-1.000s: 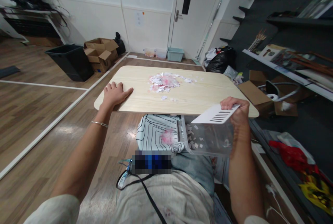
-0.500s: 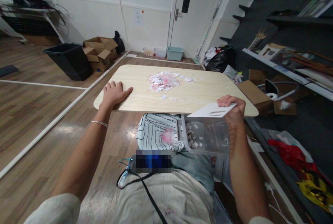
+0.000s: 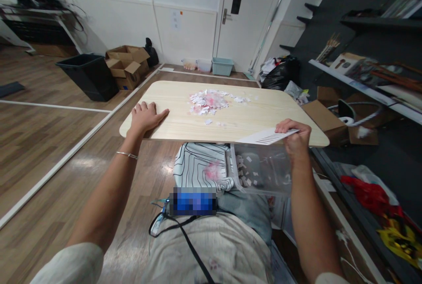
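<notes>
My left hand (image 3: pixel 145 118) lies flat with spread fingers on the left end of the pale wooden tabletop (image 3: pixel 260 114). Between the fingers of my right hand (image 3: pixel 295 133) is a white slotted card (image 3: pixel 265 137), at the tabletop's near right edge. A pile of small white and pinkish paper scraps (image 3: pixel 209 100) sits toward the far middle of the board, with a few loose bits closer to me. Under the near edge, below the card, stands a clear plastic bin (image 3: pixel 270 169) with several scraps inside. My right forearm hides part of its right side.
A patterned cloth (image 3: pixel 194 165) with a pink patch is beside the bin. A black trash bin (image 3: pixel 90 77) and cardboard boxes (image 3: pixel 130 62) stand on the floor at far left. To the right are an open carton (image 3: pixel 325 114) and dark shelving (image 3: pixel 372 24).
The card in my right hand has tilted to a flatter angle, its lower edge rising slightly toward the tabletop edge. My left hand stays in place on the board.
</notes>
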The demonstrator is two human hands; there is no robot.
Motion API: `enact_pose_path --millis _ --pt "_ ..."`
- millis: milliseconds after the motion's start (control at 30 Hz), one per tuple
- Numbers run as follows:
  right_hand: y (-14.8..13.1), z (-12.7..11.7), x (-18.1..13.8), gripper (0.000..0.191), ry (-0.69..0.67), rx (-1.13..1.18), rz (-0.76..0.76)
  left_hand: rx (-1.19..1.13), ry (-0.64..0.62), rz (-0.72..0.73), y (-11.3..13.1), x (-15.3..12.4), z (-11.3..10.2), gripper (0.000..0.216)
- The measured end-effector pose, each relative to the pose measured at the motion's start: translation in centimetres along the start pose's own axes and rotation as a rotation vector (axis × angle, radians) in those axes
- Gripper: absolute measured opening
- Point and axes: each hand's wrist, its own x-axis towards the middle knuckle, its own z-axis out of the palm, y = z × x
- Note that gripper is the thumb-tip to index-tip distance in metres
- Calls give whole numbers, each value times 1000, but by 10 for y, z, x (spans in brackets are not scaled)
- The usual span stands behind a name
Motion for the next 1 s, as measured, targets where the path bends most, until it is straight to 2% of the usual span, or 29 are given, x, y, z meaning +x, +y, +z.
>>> enact_pose_path --millis 367,667,1000 --pt "-1 0 0 25 -3 7 15 -13 -3 3 1 -2 -2 93" --pt "1 4 -3 25 74 6 -32 -20 3 -4 2 -2 -2 90" --pt "-2 5 -2 22 67 10 -19 -13 -7 -3 2 -3 -4 90"
